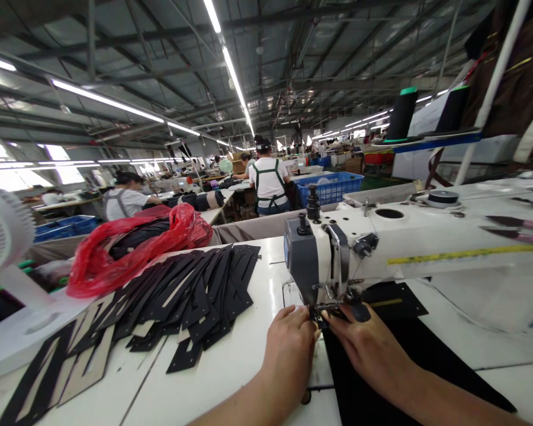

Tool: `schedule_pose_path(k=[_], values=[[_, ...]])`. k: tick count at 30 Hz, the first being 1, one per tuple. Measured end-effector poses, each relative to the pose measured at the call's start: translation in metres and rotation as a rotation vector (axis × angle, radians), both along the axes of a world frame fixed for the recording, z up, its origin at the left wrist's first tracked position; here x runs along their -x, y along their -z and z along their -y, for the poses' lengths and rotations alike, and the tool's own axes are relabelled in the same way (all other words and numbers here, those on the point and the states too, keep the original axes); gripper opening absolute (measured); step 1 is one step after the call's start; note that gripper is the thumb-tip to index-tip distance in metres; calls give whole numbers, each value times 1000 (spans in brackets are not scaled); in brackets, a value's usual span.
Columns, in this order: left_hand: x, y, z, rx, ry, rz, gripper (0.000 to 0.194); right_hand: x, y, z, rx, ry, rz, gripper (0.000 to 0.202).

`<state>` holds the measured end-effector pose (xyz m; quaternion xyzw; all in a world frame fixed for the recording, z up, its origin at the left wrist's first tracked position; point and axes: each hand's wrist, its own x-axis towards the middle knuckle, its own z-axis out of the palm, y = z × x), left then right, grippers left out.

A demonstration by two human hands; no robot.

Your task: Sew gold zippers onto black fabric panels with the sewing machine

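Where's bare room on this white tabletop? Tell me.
Bare tabletop: between the flat black cut-out pieces and left hand; right of the black fabric. Crowded: at the grey-and-white sewing machine head, where the right hand also works; beside the red plastic bag.

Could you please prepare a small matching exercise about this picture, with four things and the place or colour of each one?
Things:
1. right hand
2. fan
3. plastic bag
4. large basket

Place or colour:
A. white, at the left edge of the picture
B. blue, beyond the sewing machine
C. on the black cloth
D. red, around some dark things

Right pairs: 1-C, 2-A, 3-D, 4-B
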<state>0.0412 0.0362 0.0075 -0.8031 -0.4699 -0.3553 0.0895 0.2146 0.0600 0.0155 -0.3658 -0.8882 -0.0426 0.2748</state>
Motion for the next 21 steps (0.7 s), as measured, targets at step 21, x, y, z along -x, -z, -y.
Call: schedule_pose_path(k=[21], values=[[5, -12, 19, 235, 27, 82, 11, -9, 17, -2, -225, 47, 52, 36]])
